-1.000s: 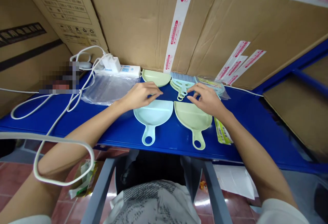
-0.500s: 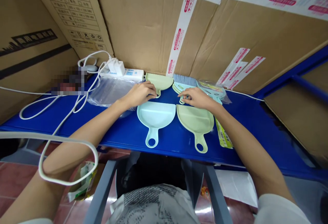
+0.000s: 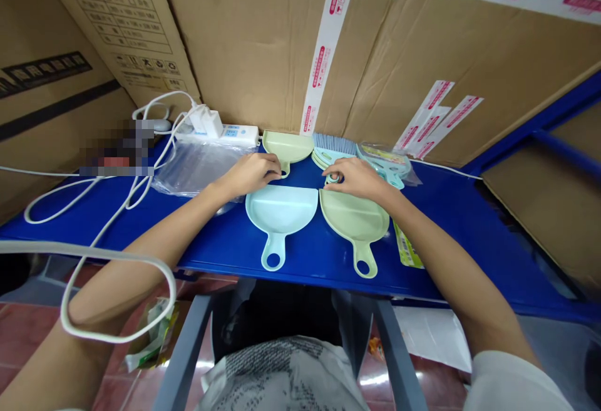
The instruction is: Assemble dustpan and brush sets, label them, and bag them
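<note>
My left hand (image 3: 253, 173) is closed, its fingertips at the handle of a pale green dustpan (image 3: 287, 145) lying at the back of the table. My right hand (image 3: 357, 177) has its fingers curled around the handle end of a light blue brush (image 3: 332, 146) with grey-blue bristles. Green edges show beneath that brush; the hand hides most of its handle. Nearer me, a light blue dustpan (image 3: 282, 207) and another green dustpan (image 3: 354, 213) lie side by side, their ring-ended handles pointing toward me.
Behind the right hand lies a plastic-wrapped light blue brush (image 3: 382, 163). Clear plastic bags (image 3: 197, 166) lie left, before a white power strip (image 3: 239, 134) with plugs. A white cable (image 3: 117, 257) loops over my left forearm. Cardboard (image 3: 263, 54) stands behind the blue table (image 3: 451, 229).
The whole view has shifted slightly. My right fingers have closed in more around the brush's handle end. My left hand stays at the back green dustpan's handle, and the front dustpans have not moved.
</note>
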### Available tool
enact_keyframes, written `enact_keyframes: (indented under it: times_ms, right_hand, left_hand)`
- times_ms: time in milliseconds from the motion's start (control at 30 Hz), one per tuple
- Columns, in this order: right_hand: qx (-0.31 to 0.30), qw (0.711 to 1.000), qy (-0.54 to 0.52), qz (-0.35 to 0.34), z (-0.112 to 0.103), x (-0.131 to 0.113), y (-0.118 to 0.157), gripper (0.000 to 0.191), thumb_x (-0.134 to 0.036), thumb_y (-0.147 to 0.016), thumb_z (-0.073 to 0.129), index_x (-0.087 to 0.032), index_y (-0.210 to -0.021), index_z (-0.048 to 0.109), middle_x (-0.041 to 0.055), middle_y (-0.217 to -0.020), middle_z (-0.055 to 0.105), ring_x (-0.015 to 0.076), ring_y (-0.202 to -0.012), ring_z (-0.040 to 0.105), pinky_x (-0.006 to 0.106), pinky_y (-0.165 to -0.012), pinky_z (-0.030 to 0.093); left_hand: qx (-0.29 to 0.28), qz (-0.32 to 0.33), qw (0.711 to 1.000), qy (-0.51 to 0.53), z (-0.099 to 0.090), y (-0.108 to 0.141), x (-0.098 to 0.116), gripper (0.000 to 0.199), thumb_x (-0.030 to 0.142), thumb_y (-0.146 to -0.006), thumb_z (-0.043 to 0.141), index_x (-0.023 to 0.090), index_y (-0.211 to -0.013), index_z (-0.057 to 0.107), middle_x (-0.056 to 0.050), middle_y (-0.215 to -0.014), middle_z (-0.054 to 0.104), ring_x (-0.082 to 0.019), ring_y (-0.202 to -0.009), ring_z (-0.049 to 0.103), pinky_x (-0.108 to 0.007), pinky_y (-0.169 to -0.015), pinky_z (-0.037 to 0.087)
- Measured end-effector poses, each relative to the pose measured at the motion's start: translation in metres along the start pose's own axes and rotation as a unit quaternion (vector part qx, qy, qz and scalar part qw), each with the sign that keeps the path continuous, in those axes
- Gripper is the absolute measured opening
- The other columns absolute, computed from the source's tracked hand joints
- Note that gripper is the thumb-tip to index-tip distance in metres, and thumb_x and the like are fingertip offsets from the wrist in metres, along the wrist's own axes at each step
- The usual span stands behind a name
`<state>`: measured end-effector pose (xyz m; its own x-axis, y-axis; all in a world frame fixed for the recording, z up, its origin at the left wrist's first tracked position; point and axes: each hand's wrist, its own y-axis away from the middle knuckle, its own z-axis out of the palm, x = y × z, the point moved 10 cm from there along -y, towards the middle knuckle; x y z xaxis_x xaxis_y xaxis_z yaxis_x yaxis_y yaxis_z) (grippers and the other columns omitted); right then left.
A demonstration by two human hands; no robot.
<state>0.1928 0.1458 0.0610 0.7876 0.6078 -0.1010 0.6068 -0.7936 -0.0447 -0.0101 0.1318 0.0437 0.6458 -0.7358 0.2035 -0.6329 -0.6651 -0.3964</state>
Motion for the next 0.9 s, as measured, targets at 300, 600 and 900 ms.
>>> enact_keyframes:
  times_ms: [300, 600, 900]
  right_hand:
    - [-0.023, 0.995, 0.097, -0.008, 0.009, -0.010, 0.002, 0.025, -0.031, -0.103, 0.069, -0.025, -0.122, 0.084, 0.0104, -0.123, 0.080, 0.0307, -0.110, 0.073, 0.034, -0.074, 0.042]
    - [0.044, 0.997, -0.048, -0.041, -0.008, 0.000, -0.002, 0.014, -0.027, -0.097, 0.079, -0.024, -0.107, 0.089, 0.0072, -0.110, 0.086, 0.0257, -0.099, 0.078, 0.032, -0.080, 0.048]
    - [0.229, 0.968, -0.098, -0.041, -0.052, 0.011, 0.010, 0.014, -0.027, -0.097, 0.077, -0.021, -0.097, 0.089, 0.0075, -0.093, 0.086, 0.0230, -0.078, 0.076, 0.033, -0.075, 0.051]
  left_hand:
    - [0.007, 0.010, 1.000, 0.000, -0.003, 0.000, 0.004, 0.023, 0.020, -0.102, 0.059, 0.019, -0.093, 0.080, -0.009, -0.104, 0.079, -0.024, -0.092, 0.076, -0.036, -0.087, 0.060]
    - [0.001, 0.009, 1.000, 0.004, -0.003, 0.000, 0.008, 0.027, 0.034, -0.108, 0.058, 0.019, -0.111, 0.081, -0.011, -0.113, 0.079, -0.026, -0.097, 0.077, -0.039, -0.090, 0.059]
    - [0.092, -0.048, 0.994, -0.022, -0.034, 0.002, 0.007, 0.045, 0.050, -0.113, 0.048, 0.020, -0.108, 0.080, -0.011, -0.108, 0.078, -0.025, -0.086, 0.074, -0.037, -0.077, 0.054]
